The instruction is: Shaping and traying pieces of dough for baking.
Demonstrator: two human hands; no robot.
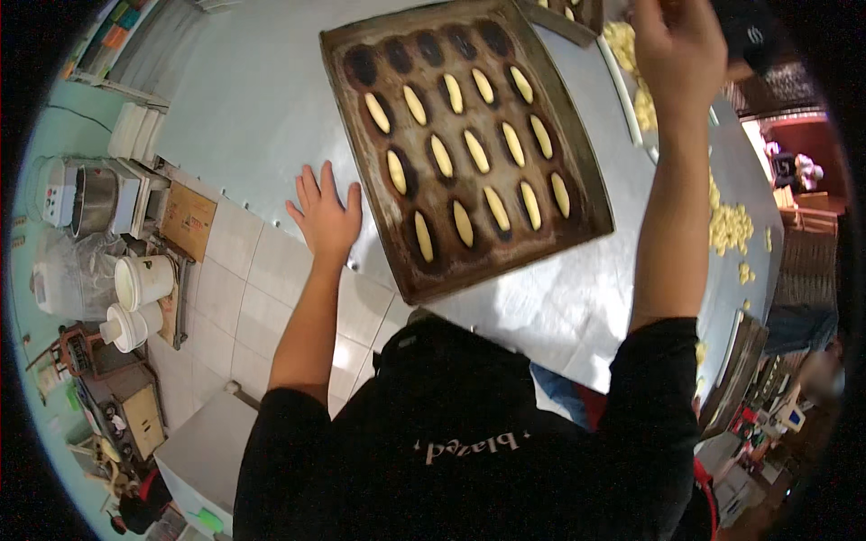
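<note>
A baking tray (368, 171) sits mid-scene on a tabletop (253, 108), directly before the person, with dough pieces (476, 151) laid in three rows of five across its middle and near end. The left hand (327, 215) is just beside the tray's left wall; whether they touch cannot be told. A second tray (585, 29) stands just right of the first one's far right corner, with the right hand (683, 52) to its right. Farther right and nearer, dough lumps (731, 227) lie on the tabletop. Off left, across a strip of floor (262, 279), a mixer (95, 200) stands beyond two buckets (144, 281).
</note>
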